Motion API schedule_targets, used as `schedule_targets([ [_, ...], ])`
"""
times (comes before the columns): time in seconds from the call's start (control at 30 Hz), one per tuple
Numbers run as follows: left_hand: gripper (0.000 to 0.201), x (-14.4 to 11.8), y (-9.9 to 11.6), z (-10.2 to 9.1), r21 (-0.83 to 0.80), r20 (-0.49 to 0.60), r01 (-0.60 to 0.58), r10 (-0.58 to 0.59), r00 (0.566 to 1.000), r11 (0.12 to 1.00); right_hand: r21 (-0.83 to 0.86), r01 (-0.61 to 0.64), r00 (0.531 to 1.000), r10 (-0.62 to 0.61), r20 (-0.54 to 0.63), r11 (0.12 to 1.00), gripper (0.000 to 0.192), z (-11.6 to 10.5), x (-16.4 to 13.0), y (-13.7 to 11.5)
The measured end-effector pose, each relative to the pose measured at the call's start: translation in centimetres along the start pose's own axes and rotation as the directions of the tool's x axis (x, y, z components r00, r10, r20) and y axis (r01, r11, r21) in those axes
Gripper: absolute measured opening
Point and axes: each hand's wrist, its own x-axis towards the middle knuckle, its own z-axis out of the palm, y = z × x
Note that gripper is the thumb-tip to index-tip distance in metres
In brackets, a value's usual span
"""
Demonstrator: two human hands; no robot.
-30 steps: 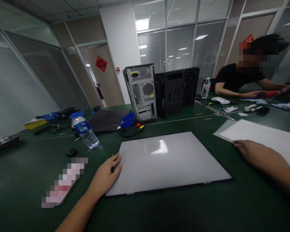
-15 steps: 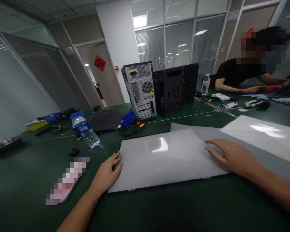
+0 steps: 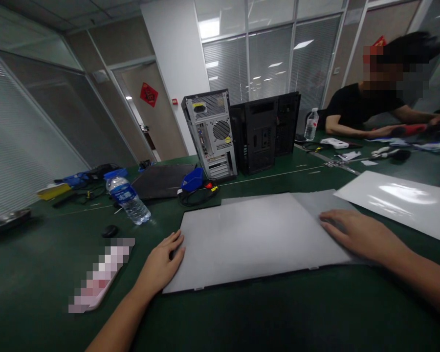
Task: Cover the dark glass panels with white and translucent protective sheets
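Green-topped table (image 3: 242, 322), wide, running to the far wall. Near centre: flat panel (image 3: 249, 244) with a matte grey sheet (image 3: 315, 203) laid over it and overhanging to the right. Right of that, apart: glossy white sheet (image 3: 399, 203). Left: water bottle (image 3: 127, 198) upright, small black round object (image 3: 109, 231) just in front, pixel-blurred flat item (image 3: 100, 276) nearer the edge. Behind: dark flat panel (image 3: 161, 180), blue device with coiled cable (image 3: 194, 183), grey computer tower (image 3: 210, 134) and black tower (image 3: 264, 132) side by side, upright. Far left: blue and yellow tools (image 3: 77, 183). Far right: second bottle (image 3: 311, 124) and small scattered parts (image 3: 352, 156).
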Motion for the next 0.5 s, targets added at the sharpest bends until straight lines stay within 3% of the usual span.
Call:
schedule_targets([
  [0.1, 0.054, 0.0, 0.3, -0.2, -0.014, -0.013, 0.013, -0.013, 1.0, 1.0, 0.129, 0.069, 0.994, -0.079, 0.07, 0.989, 0.057, 0.1, -0.1, -0.3],
  [0.17, 0.052, 0.0, 0.4, -0.2, -0.031, -0.024, 0.019, -0.019, 1.0, 0.999, 0.2, 0.135, 0.987, -0.148, 0.055, 0.97, 0.056, 0.0, -0.2, -0.8],
  [0.27, 0.053, 0.0, 0.4, -0.3, -0.051, -0.033, 0.02, -0.021, 0.999, 0.999, 0.173, 0.16, 0.985, -0.168, 0.034, 0.972, 0.054, -0.3, -0.2, -1.0],
  [0.5, 0.057, -0.3, 0.2, -0.2, -0.085, -0.041, 0.033, -0.037, 0.998, 0.996, 0.182, 0.186, 0.968, -0.212, 0.137, 0.966, 0.05, -0.2, -0.2, -0.7],
])
